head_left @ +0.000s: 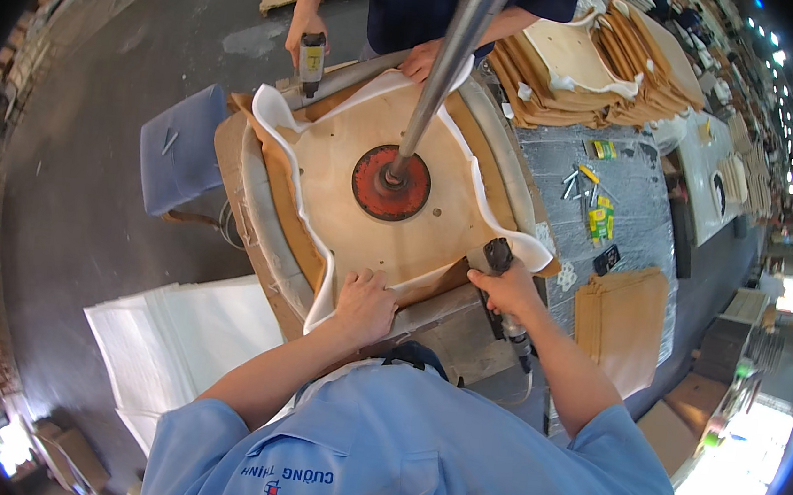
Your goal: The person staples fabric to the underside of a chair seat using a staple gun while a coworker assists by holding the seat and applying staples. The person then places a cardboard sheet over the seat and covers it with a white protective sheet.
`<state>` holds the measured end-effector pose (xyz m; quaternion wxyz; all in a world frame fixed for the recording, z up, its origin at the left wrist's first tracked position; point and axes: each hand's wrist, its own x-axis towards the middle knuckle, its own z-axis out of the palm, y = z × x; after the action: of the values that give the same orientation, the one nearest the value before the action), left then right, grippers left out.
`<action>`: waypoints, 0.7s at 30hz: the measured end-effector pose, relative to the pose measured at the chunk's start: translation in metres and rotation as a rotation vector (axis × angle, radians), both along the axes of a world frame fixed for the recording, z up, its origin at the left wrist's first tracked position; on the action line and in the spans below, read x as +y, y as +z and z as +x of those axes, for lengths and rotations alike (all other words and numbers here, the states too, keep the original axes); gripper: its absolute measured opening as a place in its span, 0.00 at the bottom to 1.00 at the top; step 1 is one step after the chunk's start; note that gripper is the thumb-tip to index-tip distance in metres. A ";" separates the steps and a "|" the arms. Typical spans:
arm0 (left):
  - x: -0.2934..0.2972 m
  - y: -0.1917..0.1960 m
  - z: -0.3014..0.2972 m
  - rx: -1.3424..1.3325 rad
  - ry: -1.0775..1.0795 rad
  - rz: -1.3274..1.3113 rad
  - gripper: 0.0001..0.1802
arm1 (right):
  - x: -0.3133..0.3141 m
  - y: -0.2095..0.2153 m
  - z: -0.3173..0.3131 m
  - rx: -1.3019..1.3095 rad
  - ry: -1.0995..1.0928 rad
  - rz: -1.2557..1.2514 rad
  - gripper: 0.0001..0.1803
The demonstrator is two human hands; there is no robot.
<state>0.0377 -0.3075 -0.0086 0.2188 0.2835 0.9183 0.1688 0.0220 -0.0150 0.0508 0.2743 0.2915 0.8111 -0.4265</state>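
A pale wooden seat panel [329, 161] lies in front of me, with white padding [481, 179] and a tan cover [293, 239] sticking up around its edge. A metal shaft [441, 82] presses a red round plate [369, 184] onto its middle. At the near edge, my left hand [368, 303] has its fingers curled over the cover's edge, against the wood. My right hand [510, 289] is closed round a staple gun [494, 254], whose head is by the panel's near right corner. Its hose hangs below.
Across the panel, a co-worker holds another staple gun [312, 63] and presses the rim. Blue stool [181, 153] at left, white sheets [186, 333] near left. The plastic-covered table [553, 181] at right bears stacked tan covers [560, 102], a yellow knife [589, 174] and folded tan pieces [619, 314].
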 end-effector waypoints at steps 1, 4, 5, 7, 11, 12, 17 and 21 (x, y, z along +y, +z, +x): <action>-0.004 0.000 -0.003 -0.010 0.004 0.018 0.11 | 0.000 0.002 -0.003 -0.014 -0.004 0.011 0.24; -0.008 -0.010 -0.012 -0.027 -0.001 0.086 0.12 | -0.003 0.003 -0.003 -0.036 0.008 -0.014 0.25; -0.010 -0.012 -0.012 -0.028 -0.003 0.104 0.13 | -0.007 0.002 0.002 -0.010 -0.006 -0.023 0.25; -0.015 -0.016 -0.015 -0.049 -0.012 0.137 0.14 | -0.011 0.003 0.006 0.001 0.008 0.029 0.25; -0.012 -0.015 -0.019 -0.069 -0.057 0.159 0.17 | -0.015 0.005 0.003 0.012 0.041 0.098 0.27; -0.011 -0.015 -0.019 -0.048 -0.066 0.154 0.17 | -0.017 0.006 0.003 0.007 0.037 0.112 0.28; -0.015 -0.029 -0.013 0.083 -0.070 0.265 0.16 | -0.030 0.007 0.007 0.010 0.004 0.175 0.32; -0.016 -0.036 -0.012 0.097 -0.078 0.313 0.14 | -0.029 0.004 0.008 0.081 0.045 0.211 0.32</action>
<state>0.0254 -0.3240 -0.0444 0.1339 0.3576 0.8784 0.2874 0.0304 -0.0444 0.0552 0.2186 0.2831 0.8682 -0.3440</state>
